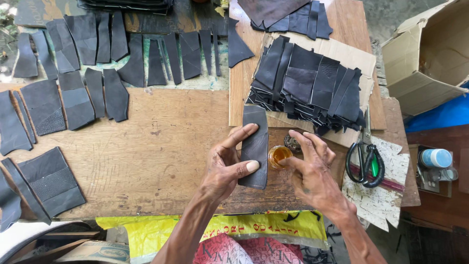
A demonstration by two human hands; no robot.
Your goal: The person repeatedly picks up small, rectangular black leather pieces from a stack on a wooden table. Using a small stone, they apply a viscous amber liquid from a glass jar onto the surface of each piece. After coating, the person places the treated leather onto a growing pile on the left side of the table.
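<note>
My left hand (pixel 225 166) pinches a dark leather strip (pixel 255 146) between thumb and fingers, holding it lengthwise over the wooden table (pixel 161 161). My right hand (pixel 312 171) hovers beside it with fingers spread, its forefinger at a small round pot of amber glue (pixel 278 155). A stack of black leather pieces (pixel 308 85) lies on cardboard just beyond both hands.
Many cut leather pieces (pixel 73 98) are laid out across the table's left and back. Black-handled scissors (pixel 365 159) lie to the right on a scrap sheet. An open cardboard box (pixel 430 54) stands at far right. A small blue-capped bottle (pixel 436 158) sits on a side ledge.
</note>
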